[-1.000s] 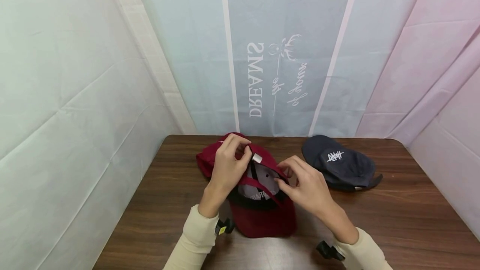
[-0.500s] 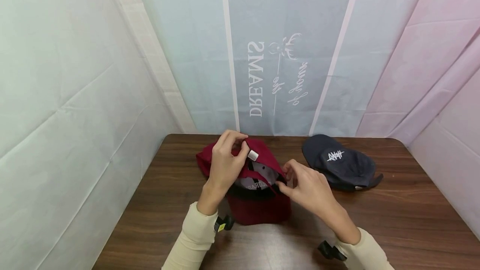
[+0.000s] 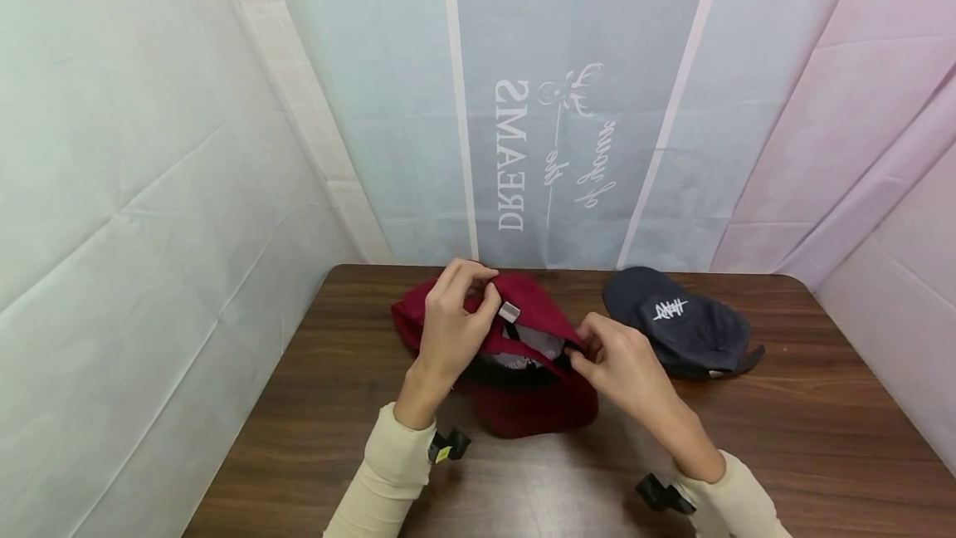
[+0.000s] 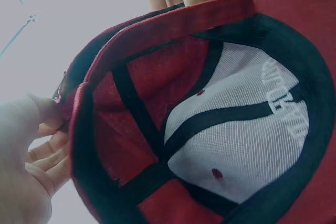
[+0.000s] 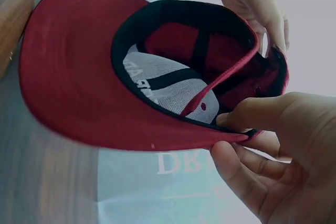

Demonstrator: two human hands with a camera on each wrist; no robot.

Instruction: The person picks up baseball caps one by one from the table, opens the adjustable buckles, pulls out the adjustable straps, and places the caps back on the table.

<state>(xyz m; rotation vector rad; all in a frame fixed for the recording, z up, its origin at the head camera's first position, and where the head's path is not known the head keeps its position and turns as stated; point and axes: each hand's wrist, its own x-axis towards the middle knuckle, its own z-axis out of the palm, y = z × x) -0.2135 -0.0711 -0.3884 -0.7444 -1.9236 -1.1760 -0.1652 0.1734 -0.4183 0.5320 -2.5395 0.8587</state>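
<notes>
A dark red baseball cap (image 3: 536, 409) is held with its inside toward me and its brim toward the near side. My left hand (image 3: 451, 318) pinches the back edge, close to a small white label (image 3: 510, 311). At the side rim, my right hand (image 3: 627, 364) grips the edge between thumb and fingers. The left wrist view shows the strap (image 4: 173, 27) across the back opening, the black sweatband (image 4: 320, 77) and the pale front lining (image 4: 236, 129). Behind my left hand lies more dark red cap fabric (image 3: 407, 320), partly hidden.
To the right, a navy cap (image 3: 690, 326) with white lettering lies on the brown wooden table (image 3: 314, 413), its strap end sticking out. Fabric curtains (image 3: 373, 106) stand behind the table and along both sides.
The brim has moved away from the near edge, and the cap's opening looks narrower. My right hand has shifted slightly right and now grips the rim. The navy cap stays put.
</notes>
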